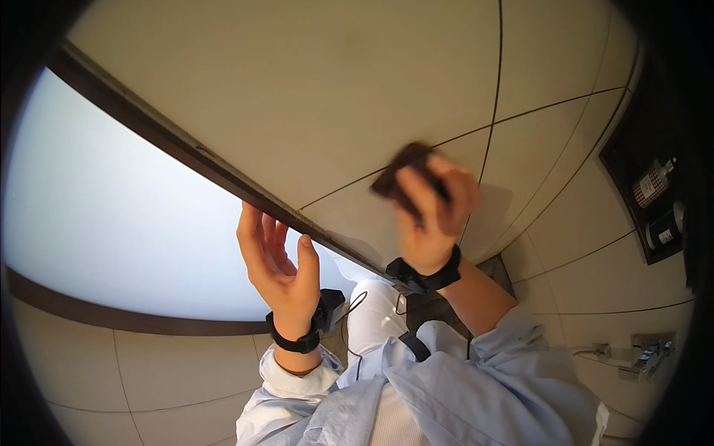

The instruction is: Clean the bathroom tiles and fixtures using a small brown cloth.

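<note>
My right hand [432, 212] is closed around a dark brown cloth or sponge [410, 173], somewhat blurred, against the beige tiled wall [346, 83] or just off it. To its left, my left hand [279, 256] has its fingers spread and raised at the dark frame [245, 192] of a bright frosted glass panel [139, 206]. Its fingertips meet the frame's lower edge; whether they press on it is not plain. It holds nothing that I can see. Black straps with small devices are on both wrists.
A dark wall niche [630, 161] at the right holds a bottle with a patterned label [651, 187] and a dark container [665, 226]. Below it, a chrome tap fitting [647, 357] is mounted on the tiles. A thin black cable [357, 304] hangs near my left wrist.
</note>
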Demonstrator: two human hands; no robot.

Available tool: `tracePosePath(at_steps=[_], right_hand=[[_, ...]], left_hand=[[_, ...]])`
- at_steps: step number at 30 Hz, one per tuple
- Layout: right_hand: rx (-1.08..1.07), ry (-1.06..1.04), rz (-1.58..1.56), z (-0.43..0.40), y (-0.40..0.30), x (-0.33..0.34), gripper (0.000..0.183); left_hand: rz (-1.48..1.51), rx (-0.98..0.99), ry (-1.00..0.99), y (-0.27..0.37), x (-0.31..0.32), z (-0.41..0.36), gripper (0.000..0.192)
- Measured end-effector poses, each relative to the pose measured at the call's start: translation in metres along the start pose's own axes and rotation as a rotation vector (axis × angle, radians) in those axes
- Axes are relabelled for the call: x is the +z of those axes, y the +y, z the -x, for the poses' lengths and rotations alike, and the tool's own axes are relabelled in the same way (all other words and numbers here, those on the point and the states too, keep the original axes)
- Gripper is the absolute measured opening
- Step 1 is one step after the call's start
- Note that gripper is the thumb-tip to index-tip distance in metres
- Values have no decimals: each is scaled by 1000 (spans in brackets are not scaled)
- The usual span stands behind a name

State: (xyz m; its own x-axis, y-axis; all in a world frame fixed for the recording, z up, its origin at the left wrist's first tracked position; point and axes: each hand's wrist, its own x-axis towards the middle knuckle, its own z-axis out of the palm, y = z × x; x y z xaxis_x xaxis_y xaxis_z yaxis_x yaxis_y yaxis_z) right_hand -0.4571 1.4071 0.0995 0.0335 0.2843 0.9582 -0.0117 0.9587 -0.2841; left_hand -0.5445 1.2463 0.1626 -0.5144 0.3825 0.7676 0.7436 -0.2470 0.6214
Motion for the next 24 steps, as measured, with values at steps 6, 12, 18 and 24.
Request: tracePosePath(at_steps=[6,12,18,24], right_hand=[[-296,-219,-10,50,-11,10,30],[-374,-377,-127,29,4,-8,37],[-330,-111,-126,-40,-39,28,41],[-189,-278,-230,3,-36,15,38]], left_hand=[[76,-78,-87,-8,-9,5,71],[219,-51,-36,-15,-11,5,54],[303,-42,33,-16,-28,6,35],[255,-41,-117,-18,-25,12,45]])
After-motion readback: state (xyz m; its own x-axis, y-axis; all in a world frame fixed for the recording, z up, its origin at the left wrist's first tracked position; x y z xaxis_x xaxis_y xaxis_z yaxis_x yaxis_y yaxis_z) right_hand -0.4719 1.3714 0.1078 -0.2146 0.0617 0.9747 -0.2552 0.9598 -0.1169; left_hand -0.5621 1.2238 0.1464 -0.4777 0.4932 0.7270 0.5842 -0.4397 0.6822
